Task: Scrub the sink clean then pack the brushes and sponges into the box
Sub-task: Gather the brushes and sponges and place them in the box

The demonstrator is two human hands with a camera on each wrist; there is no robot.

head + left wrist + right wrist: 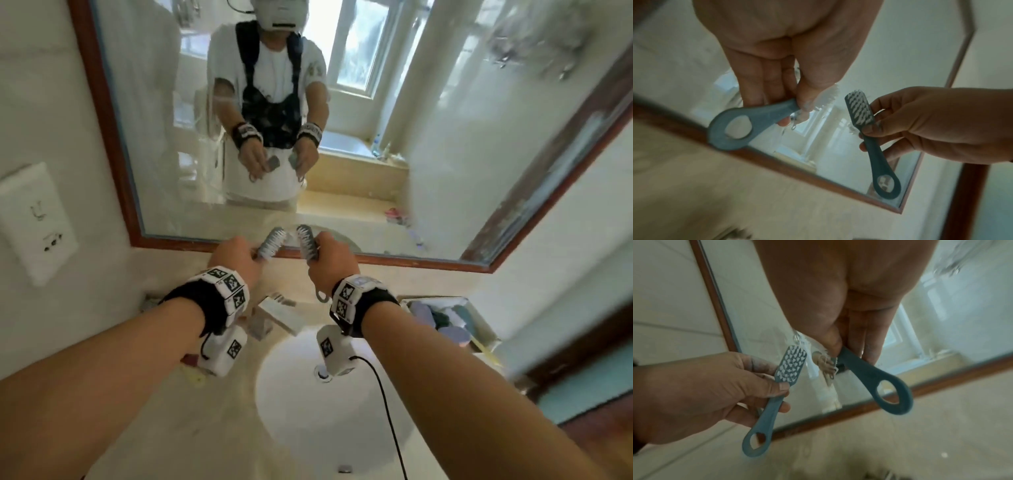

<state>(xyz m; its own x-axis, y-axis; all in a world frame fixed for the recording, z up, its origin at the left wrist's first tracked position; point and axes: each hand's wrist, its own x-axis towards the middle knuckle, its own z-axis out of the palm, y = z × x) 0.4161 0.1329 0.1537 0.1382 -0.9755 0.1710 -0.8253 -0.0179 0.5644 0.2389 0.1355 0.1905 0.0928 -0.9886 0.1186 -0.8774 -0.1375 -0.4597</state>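
Two hands (pixel 236 257) (pixel 330 262) each grip one brush (pixel 270 245) (pixel 308 243).

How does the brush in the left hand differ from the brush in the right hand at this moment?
The lighter grey-blue plastic brush in the left hand is paler than the dark teal plastic brush in the right hand. In the head view their white-bristled heads tilt opposite ways, towards each other. Both are held up before the wooden-framed mirror, gripped at the neck, and have a looped handle end.
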